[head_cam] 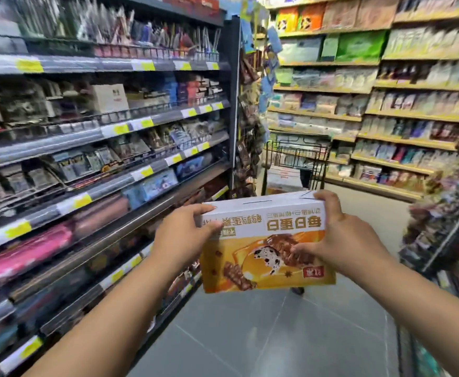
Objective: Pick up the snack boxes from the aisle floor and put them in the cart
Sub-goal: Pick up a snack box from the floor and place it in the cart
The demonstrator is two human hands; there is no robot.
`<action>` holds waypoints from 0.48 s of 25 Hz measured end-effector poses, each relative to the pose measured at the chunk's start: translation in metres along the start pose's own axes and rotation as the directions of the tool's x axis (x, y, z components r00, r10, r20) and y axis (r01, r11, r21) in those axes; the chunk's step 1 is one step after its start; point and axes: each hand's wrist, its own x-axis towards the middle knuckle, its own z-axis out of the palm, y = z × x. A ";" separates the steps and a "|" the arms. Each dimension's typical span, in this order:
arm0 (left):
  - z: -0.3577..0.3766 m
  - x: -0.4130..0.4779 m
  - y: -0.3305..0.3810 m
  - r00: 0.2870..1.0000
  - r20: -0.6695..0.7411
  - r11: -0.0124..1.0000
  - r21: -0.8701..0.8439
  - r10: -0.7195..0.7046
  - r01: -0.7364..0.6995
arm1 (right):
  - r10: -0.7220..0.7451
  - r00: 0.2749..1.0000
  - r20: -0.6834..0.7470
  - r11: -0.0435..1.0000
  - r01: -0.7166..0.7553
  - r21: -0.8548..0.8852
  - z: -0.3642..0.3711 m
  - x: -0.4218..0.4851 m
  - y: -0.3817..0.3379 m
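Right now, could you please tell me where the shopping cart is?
In the head view, the cart stands ahead on the aisle floor, just right of centre, directly beyond the held snack box.

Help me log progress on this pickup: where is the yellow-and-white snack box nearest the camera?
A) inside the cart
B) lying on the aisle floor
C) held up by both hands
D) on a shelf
C: the left hand and right hand grip the snack box at its two ends, above the floor, with the cart further down the aisle.
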 end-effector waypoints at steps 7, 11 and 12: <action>0.094 0.224 0.006 0.978 0.166 0.991 -0.044 0.129 -0.124 | 0.217 0.975 -0.039 0.973 -0.213 0.084 0.036 0.171 0.055; 0.158 0.324 0.019 0.956 0.249 0.988 -0.021 0.156 -0.156 | 0.304 0.952 -0.026 0.947 -0.298 0.119 0.063 0.259 0.098; 0.182 0.350 0.022 0.950 0.271 0.988 -0.007 0.152 -0.156 | 0.325 0.945 -0.021 0.938 -0.320 0.133 0.073 0.284 0.117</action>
